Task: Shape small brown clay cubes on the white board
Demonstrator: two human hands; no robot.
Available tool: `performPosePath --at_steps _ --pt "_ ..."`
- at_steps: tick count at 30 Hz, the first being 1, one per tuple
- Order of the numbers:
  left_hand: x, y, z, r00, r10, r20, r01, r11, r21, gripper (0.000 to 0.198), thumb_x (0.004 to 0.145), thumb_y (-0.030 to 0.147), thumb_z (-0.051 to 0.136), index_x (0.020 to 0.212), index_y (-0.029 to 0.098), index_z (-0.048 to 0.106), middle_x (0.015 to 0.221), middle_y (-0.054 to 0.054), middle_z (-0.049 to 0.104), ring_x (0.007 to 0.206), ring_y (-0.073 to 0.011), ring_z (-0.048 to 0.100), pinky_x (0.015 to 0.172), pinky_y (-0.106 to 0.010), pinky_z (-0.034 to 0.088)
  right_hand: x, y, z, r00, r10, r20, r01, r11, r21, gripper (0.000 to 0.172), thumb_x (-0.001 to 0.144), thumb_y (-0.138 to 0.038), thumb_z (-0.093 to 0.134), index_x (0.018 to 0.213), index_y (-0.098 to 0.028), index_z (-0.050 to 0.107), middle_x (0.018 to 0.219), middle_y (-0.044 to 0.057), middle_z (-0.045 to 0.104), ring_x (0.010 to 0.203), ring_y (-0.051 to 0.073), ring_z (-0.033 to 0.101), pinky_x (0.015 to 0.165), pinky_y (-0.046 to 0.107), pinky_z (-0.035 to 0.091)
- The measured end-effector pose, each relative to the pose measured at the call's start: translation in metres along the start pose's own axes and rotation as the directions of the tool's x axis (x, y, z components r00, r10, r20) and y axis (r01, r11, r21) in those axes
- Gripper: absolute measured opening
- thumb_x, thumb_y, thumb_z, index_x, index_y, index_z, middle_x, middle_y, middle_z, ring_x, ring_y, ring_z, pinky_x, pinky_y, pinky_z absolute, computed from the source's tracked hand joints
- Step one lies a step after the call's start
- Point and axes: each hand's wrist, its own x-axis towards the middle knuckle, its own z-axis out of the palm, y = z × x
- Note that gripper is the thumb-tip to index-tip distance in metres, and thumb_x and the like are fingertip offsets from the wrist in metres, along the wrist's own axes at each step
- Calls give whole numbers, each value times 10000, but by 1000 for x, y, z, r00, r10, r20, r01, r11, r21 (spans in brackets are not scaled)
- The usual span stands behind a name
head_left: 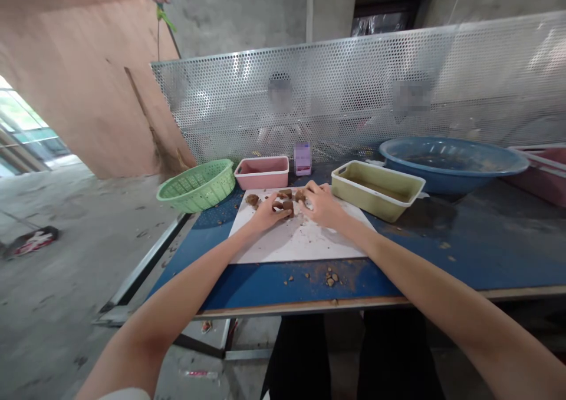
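Note:
A white board (265,244) lies on the blue table, with several brown clay-like pieces and loose crumbs on it. My left hand (265,214) is closed, thumb and fingers around a short brown block (287,206). Close by on the right, my right hand (325,207) curls its fingers and thumb around a smaller brown lump (300,195). Another brown piece (285,193) lies between the hands, toward the back. A rough brown lump (252,200) rests at the board's left edge, beyond my left hand.
Behind the board stand a pink basin (262,180) and a phone (303,159). A green basket (194,188) is at left. To the right are an olive tub (371,197) holding murky water and a large blue basin (451,179). Crumbs (331,278) lie near the table's front edge.

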Motion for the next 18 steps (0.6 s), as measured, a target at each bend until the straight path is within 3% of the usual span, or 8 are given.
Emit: performPosePath --at_steps 4,7,9,12,15,17,18 --pt "1 -1 -1 997 79 -9 -77 989 129 465 900 343 756 1326 214 622 1248 -102 762 981 -210 753 876 -341 582 7 20 -24 978 170 -122 -185 974 -131 506 1066 -391 434 1471 -146 610 1246 189 619 1170 364 609 1071 557 380" --pt "1 -1 -1 995 99 -7 -95 973 209 444 912 333 745 1337 231 670 1279 -85 772 1045 -225 750 977 -368 564 10 40 -46 911 374 -173 -408 874 -263 577 1057 -476 435 1450 -98 624 1308 244 605 1216 407 581 1101 621 338" --pt "2 -1 -2 996 94 -6 -90 966 241 414 912 331 745 1313 236 705 1291 -78 778 1107 -247 740 1018 -385 551 9 55 -59 849 518 -104 -519 780 -351 617 1048 -583 426 1248 -88 735 1313 283 608 1277 468 539 1121 694 285" --pt "2 -1 -2 997 80 -5 -76 959 272 387 902 325 753 1277 232 737 1306 -81 781 1168 -272 726 1031 -400 551 6 77 -70 729 684 36 -611 674 -416 810 994 -786 383 981 -87 793 1262 337 637 1280 549 521 1136 790 204" --pt "3 -2 -2 997 71 1 -68 957 281 394 900 329 755 1281 229 741 1304 -85 783 1176 -274 727 1026 -406 557 2 95 -75 631 757 167 -647 633 -426 939 931 -927 277 840 -145 789 1012 301 705 1152 545 595 1142 840 170" --pt "3 -4 -2 997 77 2 -74 957 279 396 901 344 757 1278 225 743 1300 -87 785 1171 -272 731 1034 -412 554 0 102 -76 586 778 226 -665 621 -415 954 901 -971 257 787 -176 774 868 255 701 1080 524 631 1152 846 172" --pt "3 -5 -2 997 81 1 -78 957 279 395 903 355 757 1275 223 744 1299 -89 785 1173 -273 731 1041 -416 550 -1 105 -77 606 765 218 -663 637 -393 941 889 -981 279 773 -185 767 813 236 691 1049 517 644 1144 850 192"
